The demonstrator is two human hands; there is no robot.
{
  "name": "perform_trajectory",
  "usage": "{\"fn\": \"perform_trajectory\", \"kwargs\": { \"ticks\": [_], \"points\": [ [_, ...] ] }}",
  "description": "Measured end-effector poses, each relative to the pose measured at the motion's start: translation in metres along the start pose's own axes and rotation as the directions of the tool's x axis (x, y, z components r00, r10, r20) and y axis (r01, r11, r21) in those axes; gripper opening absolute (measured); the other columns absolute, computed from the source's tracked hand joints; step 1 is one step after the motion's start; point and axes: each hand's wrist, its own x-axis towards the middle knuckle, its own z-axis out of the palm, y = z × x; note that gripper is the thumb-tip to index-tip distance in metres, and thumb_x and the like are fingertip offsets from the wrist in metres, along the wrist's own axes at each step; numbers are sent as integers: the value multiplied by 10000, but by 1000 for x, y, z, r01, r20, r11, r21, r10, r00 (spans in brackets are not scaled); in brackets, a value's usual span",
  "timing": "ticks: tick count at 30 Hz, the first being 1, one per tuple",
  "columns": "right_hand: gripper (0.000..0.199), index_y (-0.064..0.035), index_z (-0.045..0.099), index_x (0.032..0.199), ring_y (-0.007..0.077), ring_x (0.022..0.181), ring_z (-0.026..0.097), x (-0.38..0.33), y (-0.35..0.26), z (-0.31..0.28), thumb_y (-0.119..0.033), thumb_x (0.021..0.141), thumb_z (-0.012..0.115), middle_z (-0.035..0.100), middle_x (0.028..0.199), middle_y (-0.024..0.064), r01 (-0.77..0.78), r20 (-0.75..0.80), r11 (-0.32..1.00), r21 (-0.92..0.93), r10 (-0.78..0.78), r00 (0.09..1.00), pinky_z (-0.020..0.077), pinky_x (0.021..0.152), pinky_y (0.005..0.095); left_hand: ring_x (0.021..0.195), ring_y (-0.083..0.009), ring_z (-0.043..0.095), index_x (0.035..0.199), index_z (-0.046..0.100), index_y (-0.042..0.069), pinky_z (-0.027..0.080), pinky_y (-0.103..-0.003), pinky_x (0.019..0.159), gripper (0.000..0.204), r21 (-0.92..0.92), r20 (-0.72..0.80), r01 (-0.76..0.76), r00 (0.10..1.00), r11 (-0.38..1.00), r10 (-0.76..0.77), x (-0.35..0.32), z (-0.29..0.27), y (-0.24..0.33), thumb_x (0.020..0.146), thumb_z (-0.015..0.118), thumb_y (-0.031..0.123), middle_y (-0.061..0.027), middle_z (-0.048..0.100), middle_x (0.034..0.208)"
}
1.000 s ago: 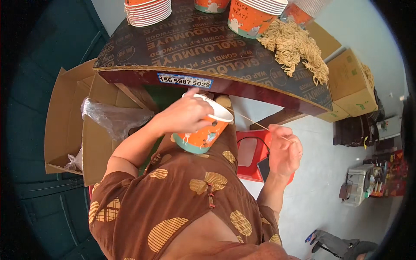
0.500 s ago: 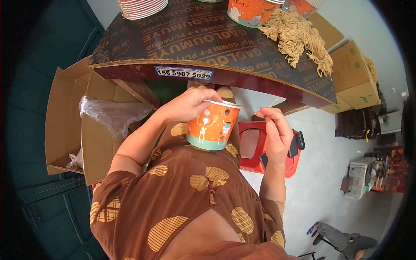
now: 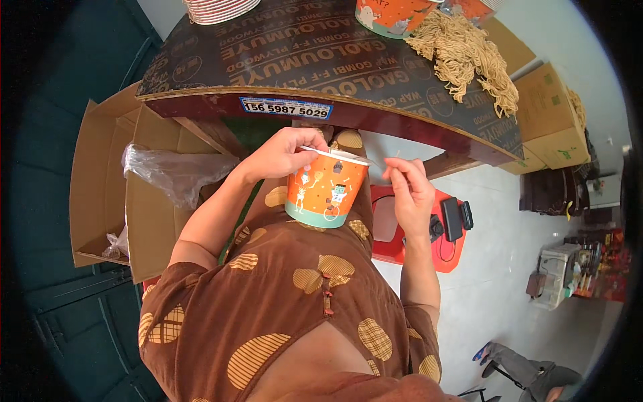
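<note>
An orange paper bucket (image 3: 328,191) with a green base band and a white rim stands slightly tilted in front of my belly. My left hand (image 3: 291,155) grips it by the upper left rim, thumb outside and fingers reaching over the edge. Just right of the rim, my right hand (image 3: 412,187) is closed in a pinch. A thin pale cord (image 3: 398,154) pokes up at its fingertips; the rest of this cord is hard to make out. The inside of the bucket is mostly hidden.
On the dark plywood table (image 3: 281,60) lie a bundle of tan cords (image 3: 462,57), more orange buckets (image 3: 395,17) and a stack of white-rimmed buckets (image 3: 221,9). Cardboard boxes (image 3: 151,214) stand left and right. A red stool (image 3: 435,244) carries black devices. Someone's legs (image 3: 529,368) show lower right.
My right hand has moved left and slightly up, closer to the bucket's rim. The bucket and my left hand have shifted a little up and left.
</note>
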Motion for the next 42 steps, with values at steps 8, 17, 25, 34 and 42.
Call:
{"fn": "perform_trajectory", "kwargs": {
  "ticks": [8,17,25,34,42],
  "points": [
    [166,-33,659,1009,232,864,552,1,9,14,-26,861,586,646,860,66,84,61,984,-157,-75,995,427,793,339,751,-68,558,980,620,-23,476,-250,677,150,-7,-29,32,999,999,-33,-3,7,0,889,514,32,-11,627,833],
    [126,-26,650,948,290,804,519,0,17,33,-79,836,625,644,894,98,121,207,967,-224,-74,975,431,728,382,853,-199,602,930,647,18,459,-352,834,148,370,-128,-25,989,929,78,-8,25,10,795,635,77,-93,638,863],
    [89,-20,638,908,265,787,501,-1,10,37,-72,836,635,619,841,85,134,204,966,-223,-88,975,427,717,360,929,-223,602,930,617,71,115,-550,1135,155,464,-143,-5,987,886,80,-16,28,7,778,629,97,-37,641,902],
    [75,-21,630,892,242,779,482,-8,3,44,-70,838,643,602,809,70,144,195,964,-222,-100,976,413,714,336,860,-264,595,933,618,72,246,-532,1050,184,493,-207,82,978,866,25,-23,39,18,754,586,99,-104,621,806],
    [74,-23,631,883,234,784,477,-8,6,43,-69,830,652,606,812,62,104,205,975,-194,-64,977,416,710,332,680,-119,532,910,571,14,445,-285,628,138,281,-36,31,999,959,-22,-14,27,15,774,554,-6,-26,567,721]
  ]
}}
